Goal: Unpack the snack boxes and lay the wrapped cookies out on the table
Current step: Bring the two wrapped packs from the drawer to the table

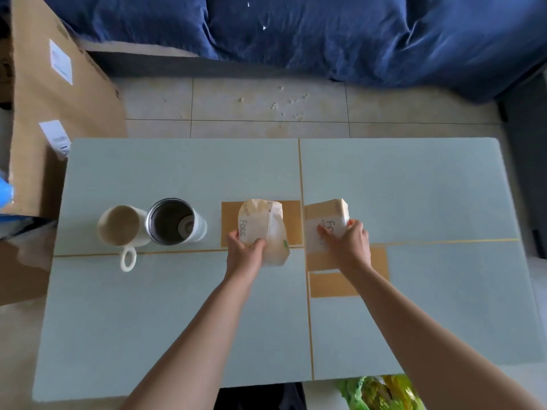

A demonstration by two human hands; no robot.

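Two pale snack packs printed with "Face" stand near the middle of the light blue table (414,184). My left hand (245,251) grips the near end of the left pack (266,223), whose wrapper looks crumpled and translucent. My right hand (347,242) grips the right pack (325,223), with thumb and fingers curled round its near end. Both packs rest over tan tape patches on the table. No loose wrapped cookies show.
A white mug (121,226) and an open steel tumbler (174,221) stand at the left of the table. A large cardboard box (59,93) sits beyond the left edge. A blue sofa (296,31) is behind, and a green bag (379,392) lies below the near edge.
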